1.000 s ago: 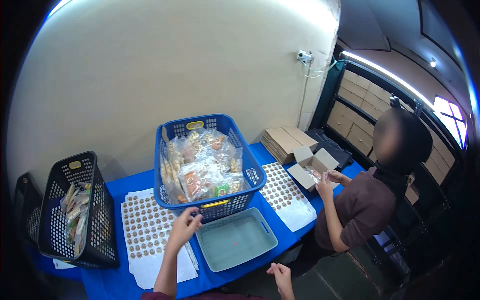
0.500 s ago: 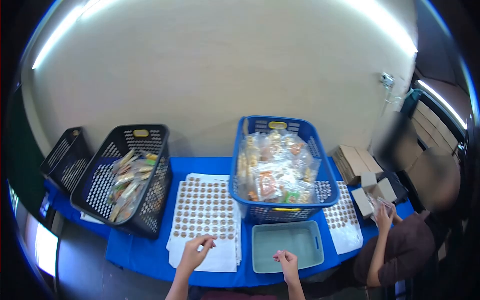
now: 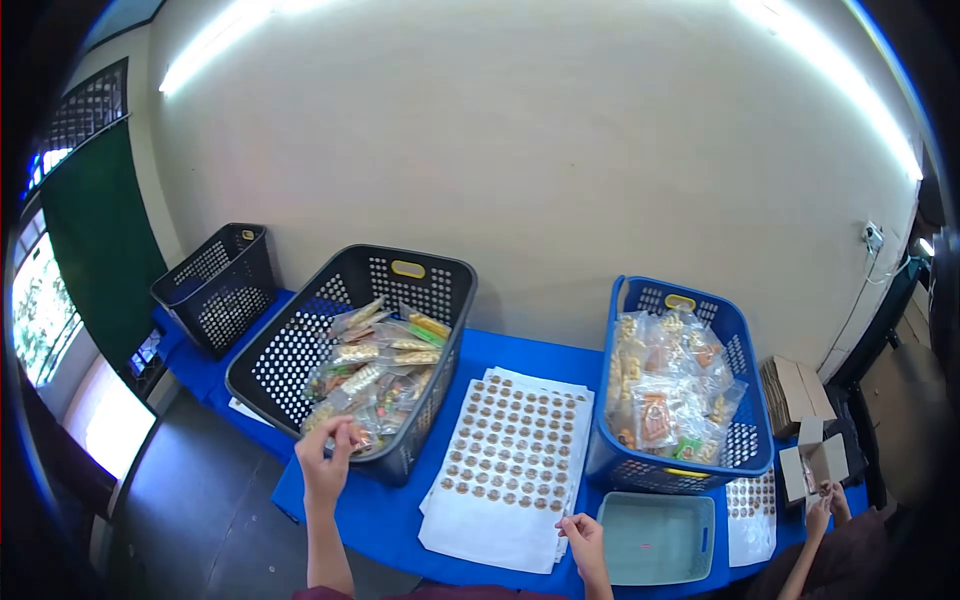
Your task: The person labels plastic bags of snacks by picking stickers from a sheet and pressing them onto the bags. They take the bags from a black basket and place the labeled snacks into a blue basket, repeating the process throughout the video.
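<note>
My left hand (image 3: 328, 460) is over the near rim of the black basket (image 3: 262, 385), its fingers curled beside the clear snack packets (image 3: 375, 365) inside. Whether a packet is between the fingertips, I cannot make out. My right hand (image 3: 588, 545) is at the lower right edge of a stack of sticker sheets (image 3: 490, 528) printed with rows of round brown stickers. Its thumb and fingers are drawn together; anything in them is too small to name. Just right of it sits a grey-green tray (image 3: 655, 507), with a small pink piece (image 3: 646, 547) on its bottom.
A blue basket (image 3: 612, 462) full of clear snack packets stands behind the tray. Another dark basket (image 3: 225, 300) is at far left. To the right are more sticker sheets (image 3: 750, 540), cardboard (image 3: 800, 395) and a co-worker's hands (image 3: 825, 510) at an open box (image 3: 820, 465).
The view has swung left. My left hand has gone from above the sticker sheets to the black basket. My right hand has left the tray for the sheets' edge, and the pink piece shows in the tray.
</note>
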`<state>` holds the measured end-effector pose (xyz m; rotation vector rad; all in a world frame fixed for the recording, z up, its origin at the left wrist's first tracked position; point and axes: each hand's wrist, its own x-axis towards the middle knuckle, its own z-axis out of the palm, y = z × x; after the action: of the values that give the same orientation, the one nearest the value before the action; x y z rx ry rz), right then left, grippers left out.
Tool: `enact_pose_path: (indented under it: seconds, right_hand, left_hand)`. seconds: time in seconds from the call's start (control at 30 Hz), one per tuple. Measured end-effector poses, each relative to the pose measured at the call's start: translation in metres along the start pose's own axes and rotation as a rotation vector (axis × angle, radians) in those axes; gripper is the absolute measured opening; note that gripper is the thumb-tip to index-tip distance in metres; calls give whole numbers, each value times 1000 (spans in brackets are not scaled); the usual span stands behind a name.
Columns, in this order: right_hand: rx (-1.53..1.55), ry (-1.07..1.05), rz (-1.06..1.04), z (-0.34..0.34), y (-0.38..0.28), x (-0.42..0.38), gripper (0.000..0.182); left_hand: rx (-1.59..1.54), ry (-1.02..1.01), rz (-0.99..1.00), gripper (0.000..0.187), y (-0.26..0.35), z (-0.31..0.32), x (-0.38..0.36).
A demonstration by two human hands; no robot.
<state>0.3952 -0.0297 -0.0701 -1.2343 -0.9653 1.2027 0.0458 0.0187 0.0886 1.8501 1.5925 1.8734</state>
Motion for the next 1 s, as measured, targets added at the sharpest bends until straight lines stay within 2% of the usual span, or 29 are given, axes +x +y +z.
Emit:
enact_pose_path:
  seconds: [0.1, 0.27, 0.4, 0.5, 0.6, 0.63, 0.73, 0.83, 1.0]
  right_hand:
    - [-59, 9, -29, 18, -1, 7, 25]
    - [-68, 3, -64, 59, -8, 10, 23]
    - [-91, -1, -37, 94, 5, -2, 23]
    - [-114, 30, -24, 109, 15, -13, 23]
    - [-88, 104, -9, 118, 28, -25, 23]
    - [-86, 123, -4, 120, 33, -28, 22]
    - [-91, 155, 19, 128, 41, -40, 21]
    - [-133, 177, 17, 131, 39, -49, 21]
    - [-255, 316, -10, 130, 36, -65, 18]
  left_hand:
    - [1, 54, 40, 10, -6, -22, 34]
    - [-38, -35, 109, 12, -37, -27, 86]
    - [-1, -357, 61, 11, -75, -8, 105]
    - [110, -580, 284, 13, -99, 5, 112]
    - [161, -848, 323, 15, -135, 28, 129]
    - [128, -900, 244, 18, -157, 44, 132]
    - [351, -1059, 222, 21, -224, 86, 138]
    - [830, -1271, 247, 28, -291, 128, 134]
    - [1049, -1332, 121, 40, -309, 150, 106]
